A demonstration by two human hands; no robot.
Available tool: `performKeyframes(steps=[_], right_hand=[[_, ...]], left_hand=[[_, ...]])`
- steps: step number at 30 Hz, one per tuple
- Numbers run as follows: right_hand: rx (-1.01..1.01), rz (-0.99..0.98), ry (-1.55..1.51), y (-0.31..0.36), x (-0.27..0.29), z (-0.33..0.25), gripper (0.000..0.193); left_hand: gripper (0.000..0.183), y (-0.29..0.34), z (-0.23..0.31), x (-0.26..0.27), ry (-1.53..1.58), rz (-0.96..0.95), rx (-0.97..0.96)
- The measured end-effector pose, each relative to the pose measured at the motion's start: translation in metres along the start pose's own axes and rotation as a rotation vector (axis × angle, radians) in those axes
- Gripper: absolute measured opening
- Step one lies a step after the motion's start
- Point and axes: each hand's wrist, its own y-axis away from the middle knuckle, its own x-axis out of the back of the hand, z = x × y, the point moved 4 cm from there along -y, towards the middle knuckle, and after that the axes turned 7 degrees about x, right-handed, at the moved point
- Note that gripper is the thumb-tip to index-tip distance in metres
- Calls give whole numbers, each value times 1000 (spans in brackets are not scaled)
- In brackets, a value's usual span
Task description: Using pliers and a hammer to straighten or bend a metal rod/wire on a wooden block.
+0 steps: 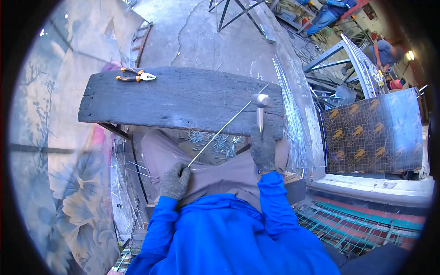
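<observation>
**Wire on the plank, hammer raised**

Left hand (174,180) grips the near end of a thin wire (227,123) lying across the dark wooden tabletop (174,98). Right hand (263,149) clenched on the hammer (261,101), head over the wire. Wire looks nearly straight; cut pieces (215,142) litter below. Pliers (135,75) idle at far left.

wire (228,123): thin, straight, silvery; runs diagonally, far end lying across the dark wooden worktop (178,98), near end off its front edge.
hammer (261,107): shiny metal head, handle upright, head just above the wire's far part.
</observation>
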Motion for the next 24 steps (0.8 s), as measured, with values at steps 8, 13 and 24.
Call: performKeyframes(steps=[8,13,24], right_hand=[[488,-124,363,-12,-10,25,32],[494,-145,360,-8,-17,57,39],[-227,-273,8,18,-12,15,51]], left_hand=[[33,-5,-12,-4,-6,-12,-46],[29,-7,-14,-4,-28,-20,-61],[32,-7,-7,7,-9,-94,43]])
